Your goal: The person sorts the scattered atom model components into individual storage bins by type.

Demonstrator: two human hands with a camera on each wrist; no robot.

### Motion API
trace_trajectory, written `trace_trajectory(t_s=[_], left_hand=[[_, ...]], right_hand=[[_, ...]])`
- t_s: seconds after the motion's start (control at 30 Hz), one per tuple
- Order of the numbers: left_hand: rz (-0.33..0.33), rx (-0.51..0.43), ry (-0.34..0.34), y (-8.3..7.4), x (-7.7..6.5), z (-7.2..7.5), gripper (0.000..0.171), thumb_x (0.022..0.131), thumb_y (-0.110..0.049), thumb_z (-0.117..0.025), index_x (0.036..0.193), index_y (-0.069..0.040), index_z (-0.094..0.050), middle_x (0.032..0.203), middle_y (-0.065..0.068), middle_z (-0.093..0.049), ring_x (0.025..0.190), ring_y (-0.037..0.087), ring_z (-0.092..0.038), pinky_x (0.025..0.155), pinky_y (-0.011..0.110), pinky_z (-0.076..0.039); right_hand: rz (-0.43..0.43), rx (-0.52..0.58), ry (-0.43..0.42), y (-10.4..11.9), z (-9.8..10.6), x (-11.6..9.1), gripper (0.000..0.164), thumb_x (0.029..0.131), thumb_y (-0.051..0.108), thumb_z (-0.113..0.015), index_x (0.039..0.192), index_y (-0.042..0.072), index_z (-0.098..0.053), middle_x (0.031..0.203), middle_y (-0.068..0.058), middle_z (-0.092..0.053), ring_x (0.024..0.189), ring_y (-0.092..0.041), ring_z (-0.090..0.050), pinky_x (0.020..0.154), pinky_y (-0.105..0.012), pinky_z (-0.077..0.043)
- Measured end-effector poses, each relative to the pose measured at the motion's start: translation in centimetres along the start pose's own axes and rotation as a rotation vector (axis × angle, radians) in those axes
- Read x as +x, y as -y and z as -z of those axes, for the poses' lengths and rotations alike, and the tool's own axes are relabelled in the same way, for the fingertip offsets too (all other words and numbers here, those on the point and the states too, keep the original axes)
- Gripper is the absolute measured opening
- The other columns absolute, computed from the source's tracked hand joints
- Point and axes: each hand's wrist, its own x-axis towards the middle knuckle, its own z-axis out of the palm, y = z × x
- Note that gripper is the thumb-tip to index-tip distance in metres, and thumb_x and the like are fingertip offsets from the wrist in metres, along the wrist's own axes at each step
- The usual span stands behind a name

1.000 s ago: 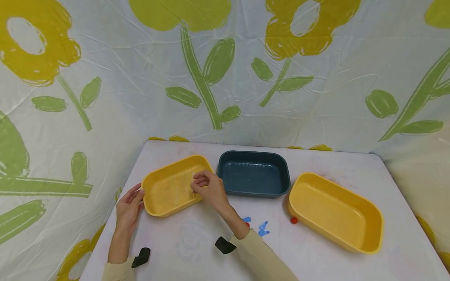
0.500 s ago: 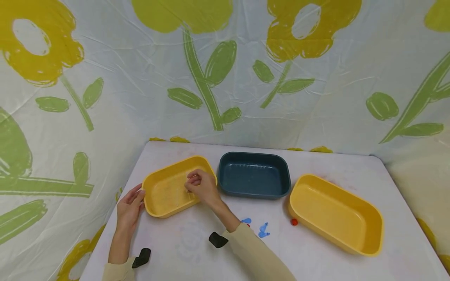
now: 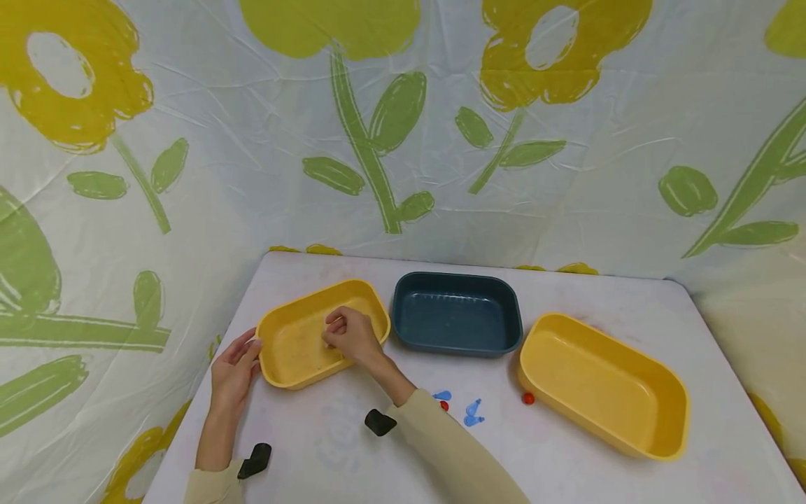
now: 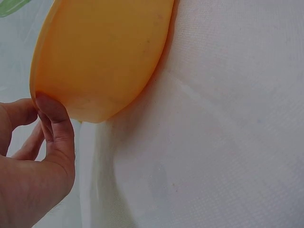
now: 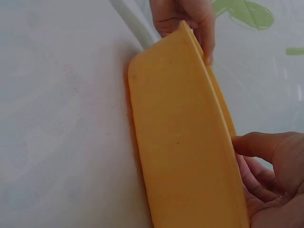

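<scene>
My left hand (image 3: 233,371) grips the left end of a yellow tray (image 3: 271,371), thumb outside the wall and fingers at the rim. In the left wrist view the thumb (image 4: 54,111) presses that wall. My right hand (image 3: 355,339) is inside the tray's right half, low over its floor, fingers curled toward the thumb. Faint clear bits show on the tray floor below it. In the right wrist view the near wall (image 5: 180,142) hides the right fingertips; I cannot tell whether they pinch something.
A dark blue-green tray (image 3: 456,346) stands right of the yellow tray. Farther right is a second, deeper yellow tray (image 3: 598,413), with a red bead (image 3: 527,398) at its near wall. Small blue dropper-shaped pieces (image 3: 473,413) and another red bead (image 3: 444,405) lie near the right sleeve.
My right hand has shifted left and slightly down inside the yellow tray, its forearm following. The left hand keeps its grip on the rim, and the trays stay in place.
</scene>
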Motion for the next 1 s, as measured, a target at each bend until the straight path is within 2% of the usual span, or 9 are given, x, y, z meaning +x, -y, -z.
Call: trace_trajectory(t_s=[0.17, 0.4, 0.53, 0.7, 0.83, 1.0], left_hand=[[-0.003, -0.007, 0.001, 0.0, 0.1, 0.2, 0.051, 0.085, -0.031, -0.07, 0.132, -0.017, -0.056, 0.108, 0.0, -0.059, 0.08, 0.011, -0.06, 0.067, 0.017, -0.052], [0.002, -0.017, 0.01, 0.0, 0.1, 0.2, 0.051, 0.086, -0.03, -0.07, 0.132, -0.017, -0.055, 0.109, 0.001, -0.059, 0.082, 0.012, -0.06, 0.068, 0.017, -0.052], [-0.012, -0.039, 0.02, 0.0, 0.0, 0.0, 0.05, 0.086, -0.027, -0.07, 0.132, -0.014, -0.055, 0.106, 0.001, -0.059, 0.081, 0.011, -0.06, 0.068, 0.018, -0.053], [-0.026, -0.068, 0.033, 0.0, -0.1, -0.1, 0.049, 0.087, -0.022, -0.069, 0.132, -0.011, -0.054, 0.105, 0.002, -0.057, 0.079, 0.012, -0.06, 0.066, 0.018, -0.053], [-0.03, -0.062, 0.036, -0.1, -0.2, -0.2, 0.051, 0.087, -0.023, -0.069, 0.133, -0.011, -0.053, 0.105, 0.001, -0.057, 0.079, 0.011, -0.06, 0.067, 0.018, -0.053], [-0.025, -0.053, 0.029, -0.1, -0.2, -0.2, 0.05, 0.087, -0.024, -0.069, 0.133, -0.012, -0.054, 0.106, 0.002, -0.057, 0.081, 0.012, -0.06, 0.066, 0.018, -0.053]], right_hand=[[-0.001, -0.058, 0.032, 0.1, -0.6, 0.4, 0.02, 0.081, 0.0, -0.071, 0.099, -0.003, -0.061, 0.076, -0.008, -0.063, 0.061, -0.02, -0.066, 0.055, -0.02, -0.052], [-0.024, -0.182, 0.059, 0.2, -1.2, 1.0, 0.019, 0.08, 0.001, -0.071, 0.096, -0.001, -0.061, 0.072, -0.003, -0.062, 0.054, -0.008, -0.059, 0.053, -0.017, -0.048], [-0.042, -0.26, 0.064, 0.1, -1.4, 1.3, 0.017, 0.078, 0.0, -0.071, 0.092, -0.001, -0.061, 0.067, 0.0, -0.057, 0.053, -0.006, -0.054, 0.049, -0.016, -0.044], [-0.07, -0.367, 0.073, 0.2, -1.6, 1.4, 0.011, 0.077, -0.002, -0.069, 0.083, 0.002, -0.06, 0.066, 0.0, -0.052, 0.055, -0.01, -0.047, 0.046, -0.018, -0.038], [-0.078, -0.443, 0.072, 0.0, -1.8, 1.4, 0.013, 0.076, -0.004, -0.067, 0.078, 0.004, -0.057, 0.067, -0.001, -0.05, 0.057, -0.013, -0.046, 0.045, -0.02, -0.036], [-0.084, -0.479, 0.082, -0.2, -2.0, 1.3, 0.015, 0.077, -0.005, -0.067, 0.077, 0.005, -0.055, 0.07, -0.002, -0.05, 0.06, -0.016, -0.048, 0.047, -0.021, -0.036]])
